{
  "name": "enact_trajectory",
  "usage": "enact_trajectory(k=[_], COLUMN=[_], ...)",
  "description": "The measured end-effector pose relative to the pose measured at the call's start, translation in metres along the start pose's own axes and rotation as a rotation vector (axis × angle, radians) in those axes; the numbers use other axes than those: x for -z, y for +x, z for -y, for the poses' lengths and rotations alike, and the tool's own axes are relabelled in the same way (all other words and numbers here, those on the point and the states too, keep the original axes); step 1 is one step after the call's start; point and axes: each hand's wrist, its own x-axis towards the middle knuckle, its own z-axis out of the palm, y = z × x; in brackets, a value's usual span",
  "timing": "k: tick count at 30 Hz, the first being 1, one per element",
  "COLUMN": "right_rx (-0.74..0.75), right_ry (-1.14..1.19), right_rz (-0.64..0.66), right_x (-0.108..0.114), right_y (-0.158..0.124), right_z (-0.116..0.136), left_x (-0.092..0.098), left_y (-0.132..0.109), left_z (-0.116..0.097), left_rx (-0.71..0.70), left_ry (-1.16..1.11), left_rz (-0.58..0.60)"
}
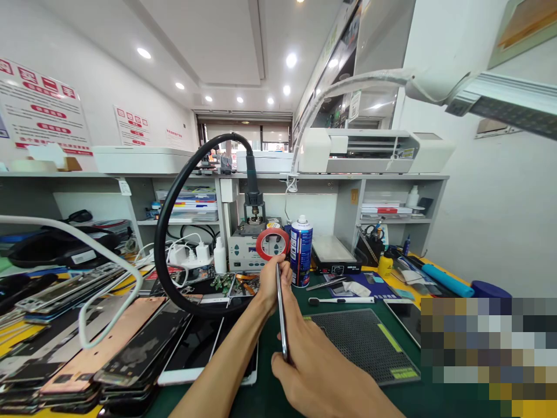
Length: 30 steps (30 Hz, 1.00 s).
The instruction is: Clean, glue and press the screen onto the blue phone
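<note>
I hold a thin phone (281,313) edge-on and nearly upright over the green bench mat (261,395). My right hand (317,377) grips its lower end, fingers closed round it. My left hand (272,284) pinches its upper end, with the forearm reaching in from the lower left. A red tape roll (272,243) shows just above my left fingers; whether they touch it I cannot tell.
A black hose (163,232) loops from the rework station (248,249) behind the phone. A blue spray can (301,251) stands to its right. Several phone screens and frames (108,348) are piled at the left. A dark perforated mat (361,342) lies right, with a white toothbrush (342,300) behind it.
</note>
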Motion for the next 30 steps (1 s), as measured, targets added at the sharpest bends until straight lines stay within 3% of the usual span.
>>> enact_trajectory(k=[5,10,15,19,25,30], right_rx=[0.112,0.187,0.265,0.319,0.201,0.109], right_ry=[-0.114,-0.216,-0.356,-0.407,-0.159,0.223], right_rz=[-0.068,-0.210,-0.361,-0.379,-0.338,-0.486], right_x=[-0.022,-0.036,-0.036,-0.034,-0.045,-0.052], right_y=[0.003,0.004,0.009,0.011,0.005,0.019], right_z=[-0.007,-0.025,-0.053,-0.062,-0.043,-0.044], left_x=[-0.012,-0.032,-0.047,-0.046,-0.040,-0.050], left_y=[-0.016,-0.029,-0.037,-0.035,-0.033,-0.044], left_z=[-0.010,-0.017,-0.017,-0.013,-0.010,-0.001], left_rx=[-0.101,-0.166,-0.079,-0.020,-0.237,-0.382], left_ry=[0.006,-0.031,-0.087,-0.071,0.002,0.124], left_rz=[0.103,0.089,0.062,0.031,-0.083,-0.090])
